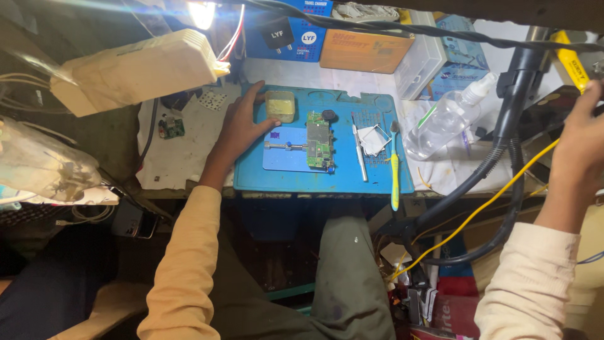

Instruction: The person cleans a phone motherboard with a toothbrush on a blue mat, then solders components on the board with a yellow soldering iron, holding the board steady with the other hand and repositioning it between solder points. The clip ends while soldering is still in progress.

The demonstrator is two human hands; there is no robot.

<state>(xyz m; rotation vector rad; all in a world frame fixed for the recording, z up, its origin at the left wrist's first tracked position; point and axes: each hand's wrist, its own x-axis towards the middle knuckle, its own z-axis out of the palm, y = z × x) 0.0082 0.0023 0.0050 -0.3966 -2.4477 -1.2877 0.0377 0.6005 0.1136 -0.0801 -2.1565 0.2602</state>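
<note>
1. Resting flat on the blue work mat [377, 179], the left hand [242, 126] lies open with fingers spread wide, holding nothing, its fingertips just beside a small square tin of yellowish paste [280, 105] at the mat's far edge.
2. Near the mat's centre, a green circuit board [319, 141] sits clamped in a blue board holder [283, 154], just right of the left hand.
3. Right of the board on the mat lie metal tweezers [359, 151], a folded white wipe [373, 140] and a yellow-handled brush [394, 173], whose handle overhangs the mat's near edge.
4. Well right of the mat, the right hand [582, 141] is raised and curled around a yellow-handled tool [571, 63]; how firmly it grips cannot be told.
5. Between mat and right hand stand a clear plastic bottle [447, 119] and a black flexible hose [503, 145].
</note>
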